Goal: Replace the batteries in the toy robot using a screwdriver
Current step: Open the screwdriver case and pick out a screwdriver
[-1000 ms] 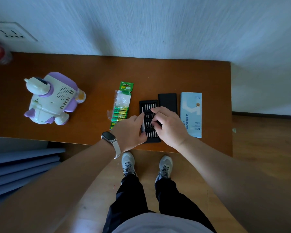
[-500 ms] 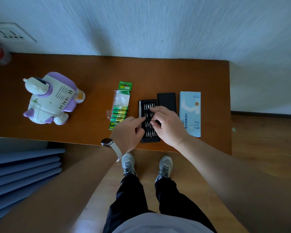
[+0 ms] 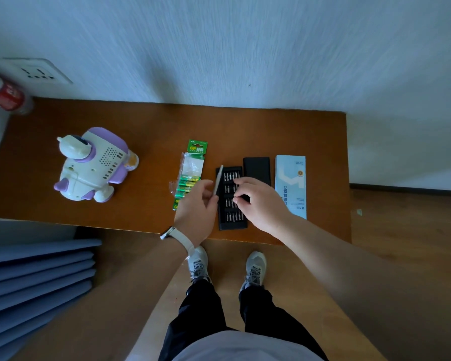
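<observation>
The tool is being prepared. The slim silver screwdriver handle [image 3: 218, 183] is pinched in the left hand [image 3: 197, 213]; the right hand [image 3: 261, 201] is curled over the black bit tray [image 3: 232, 224], whether holding a bit cannot be told. Next, a matching bit must be fitted. The white-and-purple plastic toy robot [image 3: 94, 166] lies untouched, well apart on the brown wooden surface [image 3: 151, 126].

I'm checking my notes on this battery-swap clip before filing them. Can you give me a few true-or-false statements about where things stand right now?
1. The left hand holds the screwdriver handle. True.
2. The right hand rests on the toy robot. False: its fingers are over the open bit case; the toy lies untouched far to the left.
3. The battery pack lies between the toy and the bit case. True.
4. The pale blue box lies left of the bit case. False: it lies to the right, beyond the black lid.
</observation>
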Available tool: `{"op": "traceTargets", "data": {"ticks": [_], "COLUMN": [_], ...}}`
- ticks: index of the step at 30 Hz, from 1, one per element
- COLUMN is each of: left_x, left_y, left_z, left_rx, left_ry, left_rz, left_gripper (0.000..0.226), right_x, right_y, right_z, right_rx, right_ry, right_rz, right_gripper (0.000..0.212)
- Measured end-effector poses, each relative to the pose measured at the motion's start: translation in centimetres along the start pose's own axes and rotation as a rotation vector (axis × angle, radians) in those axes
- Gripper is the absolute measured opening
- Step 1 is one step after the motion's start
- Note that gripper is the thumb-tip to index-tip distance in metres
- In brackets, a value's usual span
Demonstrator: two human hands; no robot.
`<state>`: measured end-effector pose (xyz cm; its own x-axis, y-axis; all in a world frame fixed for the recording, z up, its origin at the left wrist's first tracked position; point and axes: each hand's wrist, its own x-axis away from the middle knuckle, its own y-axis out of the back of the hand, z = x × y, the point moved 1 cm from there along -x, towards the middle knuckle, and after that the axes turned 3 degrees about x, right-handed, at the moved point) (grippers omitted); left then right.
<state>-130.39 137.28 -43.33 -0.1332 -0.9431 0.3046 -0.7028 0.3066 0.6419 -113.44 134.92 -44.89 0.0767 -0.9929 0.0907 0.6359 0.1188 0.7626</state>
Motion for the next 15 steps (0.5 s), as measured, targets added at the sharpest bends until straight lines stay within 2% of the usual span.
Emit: {"op": "traceTargets", "data": {"ticks": [5, 8, 11, 15], "left_x": [2.4, 4.2, 5.5, 6.6], "left_y": [2.5, 4.4, 6.3, 8.8], "left_z": [-2.1, -4.1, -6.0, -8.3], "left_rx": [0.196, 0.321, 0.414, 0.524], "left_ry": [0.018, 0.015, -0.017, -0.043], "left_rz": [-0.04, -0.046, -0.075, -0.085], "left_gripper": [0.023, 0.018, 0.029, 0.031], "right_x": [-0.4, -1.0, -1.1, -1.0], "right_y": [4.1, 7.4, 10.9, 14.0], "right_z": [3.8, 6.7, 9.3, 11.7], "right_rx": [-0.181, -0.297, -0.389, -0.551], "right_ry": [-0.155, -0.24, -0.211, -0.173], "right_rz": [-0.047, -0.113, -0.19, -0.158], "right_gripper": [0.015, 0.01, 0.008, 0.008]}}
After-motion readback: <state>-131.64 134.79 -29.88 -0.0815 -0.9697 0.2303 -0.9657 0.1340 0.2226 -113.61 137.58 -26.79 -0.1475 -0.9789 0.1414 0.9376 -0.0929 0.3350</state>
